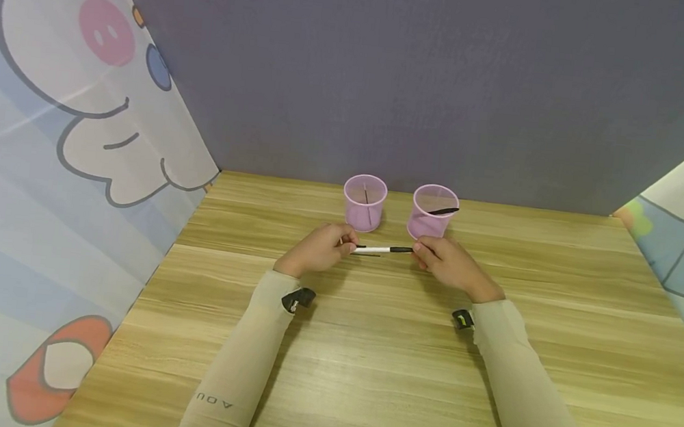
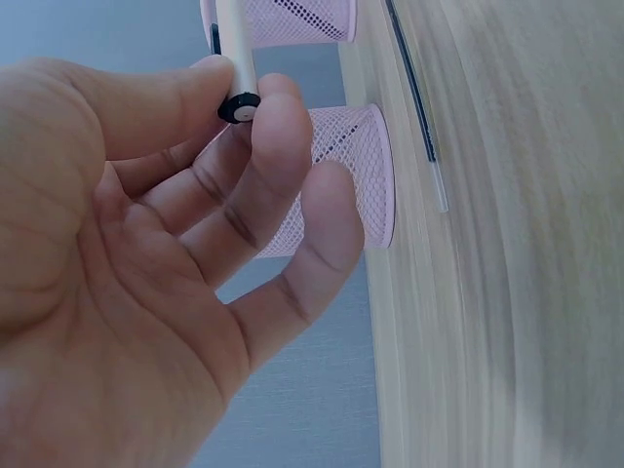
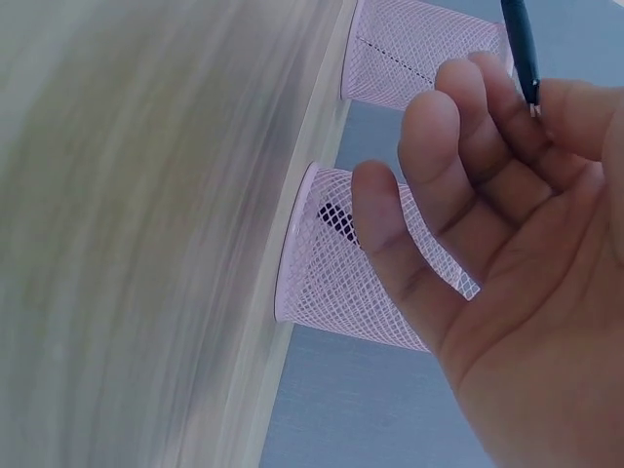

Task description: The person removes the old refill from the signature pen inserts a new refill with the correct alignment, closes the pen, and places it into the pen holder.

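Note:
A white pen with a black grip section (image 1: pixel 378 249) is held level between the two hands, in front of two pink mesh cups. My left hand (image 1: pixel 321 247) pinches its white end between thumb and fingers; the black end cap (image 2: pixel 240 108) shows there in the left wrist view. At the pen's dark tip (image 3: pixel 526 68), my right hand (image 1: pixel 451 265) pinches with thumb and forefinger, its other fingers loosely bent. A thin dark pen refill (image 2: pixel 414 88) with a clear end lies on the table just below the pen.
The left pink mesh cup (image 1: pixel 354 216) holds a thin dark stick (image 1: pixel 365 196). In the right pink mesh cup (image 1: pixel 417 226) leans a thicker black-ended item (image 1: pixel 444 211). Both stand at the back of the wooden table (image 1: pixel 364 367), before a grey panel (image 1: pixel 416 83). Printed cloth (image 1: pixel 8 209) hangs at the sides.

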Tool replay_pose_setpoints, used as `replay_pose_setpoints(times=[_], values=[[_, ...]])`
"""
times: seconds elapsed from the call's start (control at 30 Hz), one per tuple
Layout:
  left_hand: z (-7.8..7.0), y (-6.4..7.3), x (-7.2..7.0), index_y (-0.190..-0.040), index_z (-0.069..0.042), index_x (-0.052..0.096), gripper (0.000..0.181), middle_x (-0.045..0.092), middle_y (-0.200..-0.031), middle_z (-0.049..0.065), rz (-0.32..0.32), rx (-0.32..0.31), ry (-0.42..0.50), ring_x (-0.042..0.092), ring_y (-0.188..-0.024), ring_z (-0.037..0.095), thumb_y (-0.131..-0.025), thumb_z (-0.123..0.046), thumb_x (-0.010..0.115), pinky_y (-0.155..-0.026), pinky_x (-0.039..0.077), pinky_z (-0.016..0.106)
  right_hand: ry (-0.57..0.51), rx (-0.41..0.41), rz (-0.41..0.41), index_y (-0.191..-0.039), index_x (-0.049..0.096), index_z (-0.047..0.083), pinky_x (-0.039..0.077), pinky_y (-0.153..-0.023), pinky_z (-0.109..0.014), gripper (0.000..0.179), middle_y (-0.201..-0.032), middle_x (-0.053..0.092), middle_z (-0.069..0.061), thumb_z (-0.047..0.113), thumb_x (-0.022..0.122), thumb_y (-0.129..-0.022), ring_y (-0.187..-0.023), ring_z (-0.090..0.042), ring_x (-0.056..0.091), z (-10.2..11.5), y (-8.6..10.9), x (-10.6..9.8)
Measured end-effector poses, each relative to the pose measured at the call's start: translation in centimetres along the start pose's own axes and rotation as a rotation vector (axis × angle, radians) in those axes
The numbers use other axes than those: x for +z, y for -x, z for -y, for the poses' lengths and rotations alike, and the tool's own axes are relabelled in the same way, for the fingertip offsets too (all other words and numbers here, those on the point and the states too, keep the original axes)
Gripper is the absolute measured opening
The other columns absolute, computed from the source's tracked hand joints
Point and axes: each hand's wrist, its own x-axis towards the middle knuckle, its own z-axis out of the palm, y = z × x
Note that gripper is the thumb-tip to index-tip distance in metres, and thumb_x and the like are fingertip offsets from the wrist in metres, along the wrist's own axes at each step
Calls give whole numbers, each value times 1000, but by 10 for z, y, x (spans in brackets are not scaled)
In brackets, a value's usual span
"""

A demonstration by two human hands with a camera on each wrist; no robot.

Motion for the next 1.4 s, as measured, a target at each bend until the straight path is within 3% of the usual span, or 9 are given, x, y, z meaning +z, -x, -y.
replay_pose_setpoints(times=[0.27,0.63,1.4], values=[[1,-1,1,-107,-7,69,11,69,-94,5,-15,-8,-7,61,-83,15,-103,-11,60,-76,51,30,-48,-19,-33,-105,66,11,49,-65,-30,10,-80,65,-2,20,64,-101,-71,-14,58,-1,2,-2],[1,-1,1,-107,-7,69,12,69,-94,6,-9,-16,0,62,-83,16,-103,-11,59,-75,51,30,-80,-38,-72,-100,66,10,47,-68,-25,6,-83,64,-3,8,70,-95,-77,-16,56,2,1,-4],[-2,-1,0,-108,-7,70,12,71,-96,5,-4,-15,-16,63,-85,16,-103,-10,59,-77,53,30,-38,-53,-61,-101,69,4,47,-66,-26,6,-79,63,0,9,68,-98,-73,-15,55,0,0,-2]])
